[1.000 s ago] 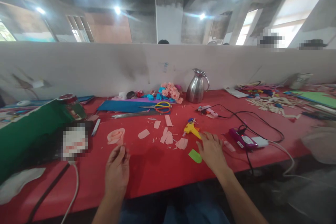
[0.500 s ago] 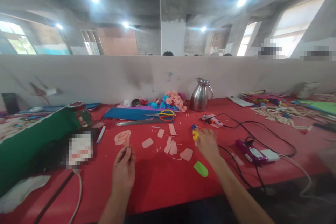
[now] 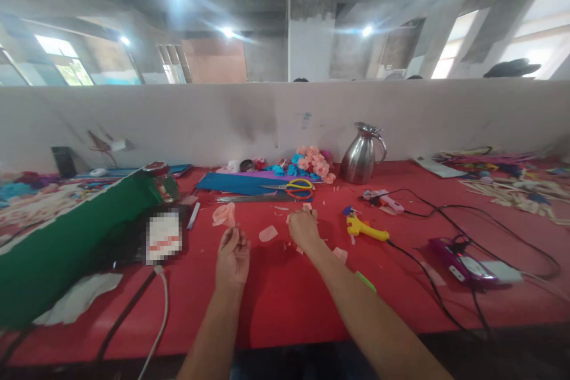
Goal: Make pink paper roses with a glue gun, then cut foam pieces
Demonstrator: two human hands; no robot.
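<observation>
My left hand (image 3: pixel 233 254) is closed on a pink paper flower (image 3: pixel 224 214), which stands up from its fingertips. Over the pink paper petals in the middle of the table is my right hand (image 3: pixel 303 229), its fingers bent down and closed; what they hold, if anything, is hidden. One loose petal (image 3: pixel 268 233) lies between the hands. A yellow glue gun (image 3: pixel 367 230) rests right of my right hand. A green piece (image 3: pixel 366 281) is partly hidden behind my right forearm.
Scissors (image 3: pixel 297 188) lie on blue sheets (image 3: pixel 229 183) near a bunch of pink flowers (image 3: pixel 317 164). A steel jug (image 3: pixel 360 157) stands at the back. Cables run from a purple power strip (image 3: pixel 461 264) at right. A green board (image 3: pixel 75 243) stands at left.
My right hand has let go of the yellow glue gun and moved left to the petals. My left hand still holds the flower. The view has shifted.
</observation>
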